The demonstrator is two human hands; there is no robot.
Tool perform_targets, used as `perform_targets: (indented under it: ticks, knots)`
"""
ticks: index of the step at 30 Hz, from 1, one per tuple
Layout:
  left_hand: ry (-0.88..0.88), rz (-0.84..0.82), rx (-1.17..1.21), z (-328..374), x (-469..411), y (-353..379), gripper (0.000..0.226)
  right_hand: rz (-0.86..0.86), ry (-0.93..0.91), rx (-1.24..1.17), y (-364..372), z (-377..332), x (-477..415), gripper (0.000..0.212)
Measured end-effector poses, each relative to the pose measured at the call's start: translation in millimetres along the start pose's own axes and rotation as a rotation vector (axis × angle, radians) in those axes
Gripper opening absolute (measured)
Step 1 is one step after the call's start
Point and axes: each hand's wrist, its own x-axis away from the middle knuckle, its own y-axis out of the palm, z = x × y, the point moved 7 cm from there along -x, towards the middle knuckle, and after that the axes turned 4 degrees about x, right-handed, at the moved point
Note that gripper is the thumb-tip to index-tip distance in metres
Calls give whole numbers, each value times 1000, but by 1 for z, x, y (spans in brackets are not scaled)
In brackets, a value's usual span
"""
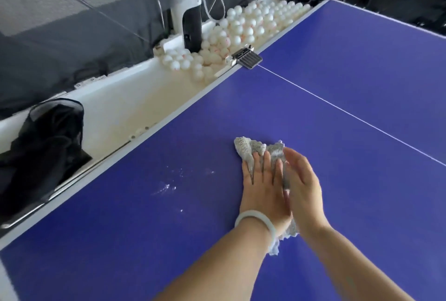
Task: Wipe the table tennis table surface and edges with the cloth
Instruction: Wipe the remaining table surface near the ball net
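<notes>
Cloth (253,147), nubby grey, bunched under flat L hand (263,187)

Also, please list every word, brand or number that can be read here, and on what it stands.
No text can be read in this view.
Black clamp: a pale mark, too blurred to read.
White balls: reddish prints, too small to read.

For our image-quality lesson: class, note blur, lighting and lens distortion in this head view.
Head view: right hand motion-blurred, left hand and cloth sharper; soft, even light, only faint shadows beside the hands; table edge seems to bow slightly, a wide-angle effect.
</notes>
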Motion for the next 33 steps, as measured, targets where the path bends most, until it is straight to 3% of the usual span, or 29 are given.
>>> perform_targets:
  ticks: [2,4,7,11,14,16,19,23,25,30,33]
  knots:
    - [25,-53,23,0,-2,-4,89,50,62,-30,4,15,17,35]
    - [63,-118,203,-8,1,-13,77,76,22,67,9,10,19,33]
    - [106,-56,457,-46,38,-31,61,-10,-164,469,31,2,18,39]
    - [2,116,339,-145,128,-34,51,-151,-187,878,52,7,18,77]
    - [-164,154,250,-227,182,-37,67,-116,-164,1030,61,10,9,76]
    - [-256,37,198,-263,199,-28,87,-87,-96,1040,67,6,-7,66]
    - [-287,-110,151,-283,199,-10,73,-69,-70,953,93,-14,-29,57]
    - [-276,-186,235,-287,198,-7,75,-297,-447,918,155,-39,19,54]
    - [-251,-215,221,-287,199,-8,85,-374,-527,872,149,-34,33,53]
    - [-243,-280,183,-286,196,-2,93,-51,-252,849,92,-31,-69,50]
    - [-246,-361,159,-287,196,-1,92,-126,-245,871,130,-46,-103,50]
